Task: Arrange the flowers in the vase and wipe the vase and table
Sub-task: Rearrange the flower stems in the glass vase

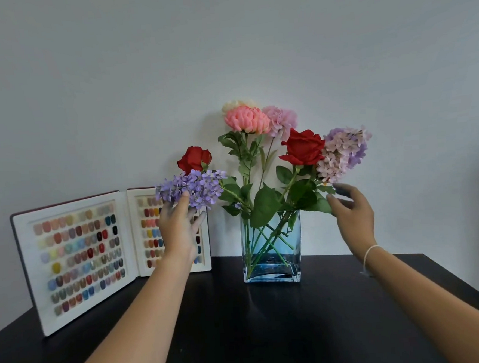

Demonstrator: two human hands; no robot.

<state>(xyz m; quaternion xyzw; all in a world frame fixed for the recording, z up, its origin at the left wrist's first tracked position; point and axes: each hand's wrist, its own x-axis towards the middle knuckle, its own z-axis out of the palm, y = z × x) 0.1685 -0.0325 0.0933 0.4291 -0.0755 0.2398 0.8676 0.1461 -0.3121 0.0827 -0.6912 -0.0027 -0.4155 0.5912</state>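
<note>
A square blue glass vase (272,267) stands on the black table (271,335) near the wall, with several flower stems crossing inside it. Two red roses (304,147), a coral bloom (246,120), a pink hydrangea (280,119) and a lilac cluster (344,152) rise from it. My left hand (180,228) is spread under the purple hydrangea (193,188) on the left, fingertips touching its petals. My right hand (352,211) is open beside the green leaves under the lilac cluster, fingers apart, gripping nothing.
An open display book of coloured nail samples (76,258) leans against the wall at the left, partly behind my left hand. The pale wall runs right behind the vase. The table's right edge slants down at the far right.
</note>
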